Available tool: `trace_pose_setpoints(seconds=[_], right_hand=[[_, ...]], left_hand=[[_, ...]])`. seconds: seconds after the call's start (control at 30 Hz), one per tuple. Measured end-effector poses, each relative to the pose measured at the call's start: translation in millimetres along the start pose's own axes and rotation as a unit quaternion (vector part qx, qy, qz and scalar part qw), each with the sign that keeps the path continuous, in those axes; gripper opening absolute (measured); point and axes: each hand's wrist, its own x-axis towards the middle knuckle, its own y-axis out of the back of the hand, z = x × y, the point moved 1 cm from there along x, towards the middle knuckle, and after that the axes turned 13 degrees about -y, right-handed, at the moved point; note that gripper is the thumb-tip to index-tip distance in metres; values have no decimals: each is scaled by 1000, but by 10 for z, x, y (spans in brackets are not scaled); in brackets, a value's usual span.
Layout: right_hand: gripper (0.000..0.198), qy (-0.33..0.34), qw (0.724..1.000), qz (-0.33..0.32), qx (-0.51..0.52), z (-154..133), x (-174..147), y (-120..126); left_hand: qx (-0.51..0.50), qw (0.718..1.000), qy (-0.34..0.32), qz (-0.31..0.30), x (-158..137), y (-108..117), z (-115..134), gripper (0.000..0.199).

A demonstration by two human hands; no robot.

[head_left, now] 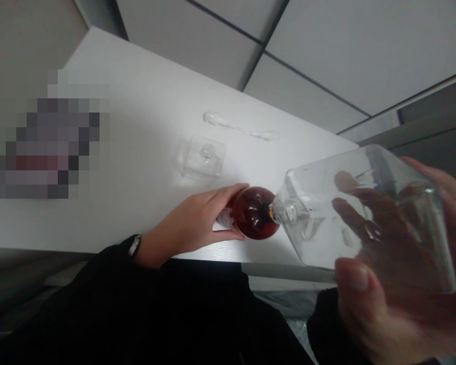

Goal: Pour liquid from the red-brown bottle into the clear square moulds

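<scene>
My left hand (192, 223) wraps round a bottle of dark red liquid (256, 213), which stands on the table near its front edge. A label shows on the side by my fingers. My right hand (383, 314) grips a large square clear glass bottle (323, 218), tipped over with its neck toward the left. The two bottle mouths meet or nearly touch; I cannot tell whether liquid flows. Behind my left hand stands a small square clear glass bottle (205, 165).
On the white table (137, 167), two slim clear glass pieces (218, 119) lie behind the small bottle. A pixelated patch (49, 147) hides something at the left. Pale cabinet panels (197, 40) rise behind the table's far edge.
</scene>
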Motion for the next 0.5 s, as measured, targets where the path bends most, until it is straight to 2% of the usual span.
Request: trace_pose_setpoints(seconds=[0.07, 0.13, 0.27, 0.5], right_hand=[[54, 42, 999, -4, -21, -5, 3, 6], [52, 54, 998, -7, -20, -10, -14, 20], [50, 39, 999, 7, -17, -23, -84, 31], [54, 45, 997, -21, -62, -56, -148, 59]], left_hand=[[4, 1000, -6, 0, -1, -5, -12, 81], [8, 1000, -10, 0, 4, -8, -19, 81], [5, 1000, -10, 0, 15, -10, -19, 79], [-19, 1000, 17, 5, 16, 2, 14, 79]])
